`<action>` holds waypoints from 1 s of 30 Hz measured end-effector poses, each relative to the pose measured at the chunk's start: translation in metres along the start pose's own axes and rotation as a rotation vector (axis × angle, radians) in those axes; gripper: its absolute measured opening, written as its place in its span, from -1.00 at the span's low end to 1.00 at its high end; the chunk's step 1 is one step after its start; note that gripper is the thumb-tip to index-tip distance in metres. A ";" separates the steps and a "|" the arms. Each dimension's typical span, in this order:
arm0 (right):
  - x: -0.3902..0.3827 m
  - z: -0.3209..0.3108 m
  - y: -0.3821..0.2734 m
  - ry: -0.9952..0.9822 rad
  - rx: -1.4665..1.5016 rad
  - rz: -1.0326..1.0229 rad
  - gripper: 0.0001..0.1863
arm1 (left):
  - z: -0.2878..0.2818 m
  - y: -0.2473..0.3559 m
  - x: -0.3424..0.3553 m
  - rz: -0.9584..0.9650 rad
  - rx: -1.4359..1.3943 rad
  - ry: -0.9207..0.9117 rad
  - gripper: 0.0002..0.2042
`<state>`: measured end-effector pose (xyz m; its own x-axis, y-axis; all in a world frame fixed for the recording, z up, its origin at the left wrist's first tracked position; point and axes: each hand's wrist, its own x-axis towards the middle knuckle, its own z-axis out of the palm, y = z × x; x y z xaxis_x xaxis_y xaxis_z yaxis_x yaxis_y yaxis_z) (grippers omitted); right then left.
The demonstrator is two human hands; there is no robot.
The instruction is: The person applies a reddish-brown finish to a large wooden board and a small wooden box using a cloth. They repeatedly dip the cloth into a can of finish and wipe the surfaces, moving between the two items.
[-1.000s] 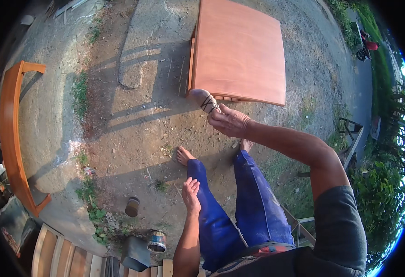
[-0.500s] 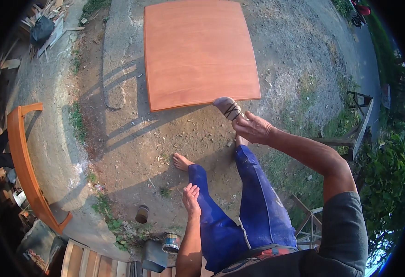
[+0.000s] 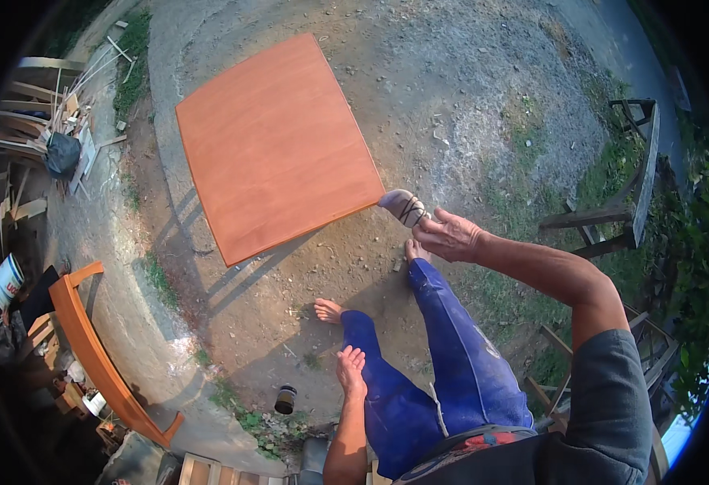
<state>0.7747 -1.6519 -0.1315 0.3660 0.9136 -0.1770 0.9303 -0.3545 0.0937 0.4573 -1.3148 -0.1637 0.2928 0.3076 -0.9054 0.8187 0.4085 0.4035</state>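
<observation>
My right hand [image 3: 450, 236] is closed on a pale, rounded pad [image 3: 399, 202] bound with dark crossed cord. The pad's tip is at the near right corner of a reddish-orange wooden panel [image 3: 277, 141]; whether it touches is unclear. The panel is raised off the ground, its supports mostly hidden under it. My left hand [image 3: 351, 372] hangs open and empty beside my left leg, fingers extended. My bare feet are on the dirt short of the panel.
At left lie an orange curved wooden piece [image 3: 96, 352], a wood scrap pile [image 3: 47, 121] and a white bucket [image 3: 5, 283]. A dark can [image 3: 286, 399] sits on the ground near my left leg. A weathered wooden frame [image 3: 641, 182] stands at right, beside plants.
The panel has shifted left and down in view and appears rotated as my viewpoint turned. My right hand with the pad has moved right, staying by the panel's near edge.
</observation>
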 end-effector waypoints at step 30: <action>0.139 0.041 0.190 0.170 1.642 1.813 -0.71 | 0.109 0.148 0.064 -0.035 -0.394 0.008 -0.28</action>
<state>1.0033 -1.6009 -0.1785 0.5415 -0.3405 -0.7686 -0.8402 -0.1870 -0.5091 0.6514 -1.3281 -0.1763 0.2628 0.2936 -0.9191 0.5758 0.7166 0.3936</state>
